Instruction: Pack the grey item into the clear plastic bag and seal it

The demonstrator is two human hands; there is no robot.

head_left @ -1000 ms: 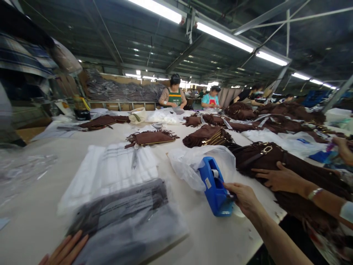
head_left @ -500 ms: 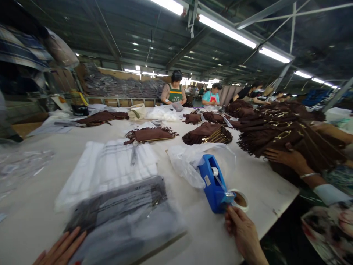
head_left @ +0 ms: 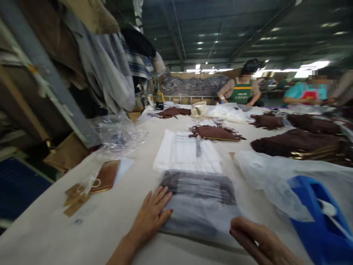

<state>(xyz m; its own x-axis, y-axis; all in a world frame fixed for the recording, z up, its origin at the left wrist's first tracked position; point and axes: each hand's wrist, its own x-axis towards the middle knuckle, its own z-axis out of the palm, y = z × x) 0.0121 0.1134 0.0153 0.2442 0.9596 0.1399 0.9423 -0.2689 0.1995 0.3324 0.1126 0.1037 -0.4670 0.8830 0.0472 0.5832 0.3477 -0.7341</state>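
Note:
A dark item in a clear plastic bag (head_left: 201, 213) lies flat on the table. My left hand (head_left: 150, 215) rests spread on the bag's left edge. At the bag's right side is my right hand (head_left: 261, 239), its fingers pressed together; whatever they hold, if anything, is too blurred to tell. Beyond the bag lies a stack of white plastic sleeves (head_left: 187, 151). The blue tape dispenser (head_left: 317, 217) stands to the right, partly behind crumpled clear plastic (head_left: 264, 176).
Brown fringed pouches (head_left: 217, 132) lie farther back. On the left are a phone (head_left: 107, 176), brown tags (head_left: 75, 200) and loose plastic bags (head_left: 118, 132). Two people stand across the table, one in a green apron (head_left: 241, 92). Clothes hang at the upper left.
The view has swung left. My right hand has left the tape dispenser and come to the bag's right side. My left hand now shows fully, on the bag's left edge.

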